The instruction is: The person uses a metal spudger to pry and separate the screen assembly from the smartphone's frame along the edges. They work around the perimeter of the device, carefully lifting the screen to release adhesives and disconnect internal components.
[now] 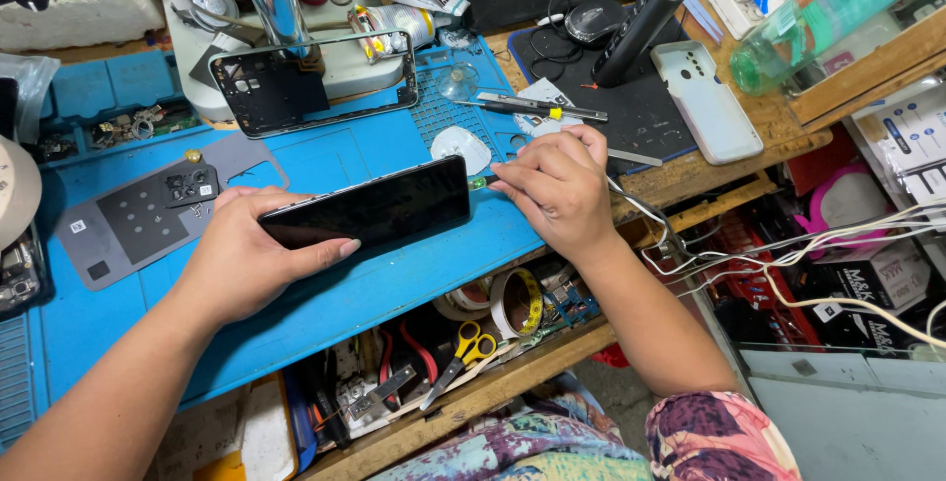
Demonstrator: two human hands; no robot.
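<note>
- Two hands are working over one black phone (370,210), which is lying tilted on edge above the blue mat (325,309) near the middle of the bench (690,180).
- The left hand (251,259) is gripping the phone from its left end, thumb along the lower edge and fingers curled behind it, closed firmly round it.
- The right hand (557,185) is sitting at the phone's right end, fingers pinched together on a small tool with a green tip (480,183); how tightly that grip is closing I cannot tell.
- One grey mat (128,220) is lying just beside the left hand, carrying one small black camera plate (189,186).
- One bare phone frame (313,82) is resting behind the phone, against the base of a microscope (222,8).
- One white phone case (706,102) is lying well apart to the right, next to one black cylindrical tool (641,23).
- One pair of yellow-handled scissors (463,353) is lying in the open drawer below, near two rolls of tape (503,299).
- Several white cables (788,264) are trailing past the right wrist.
</note>
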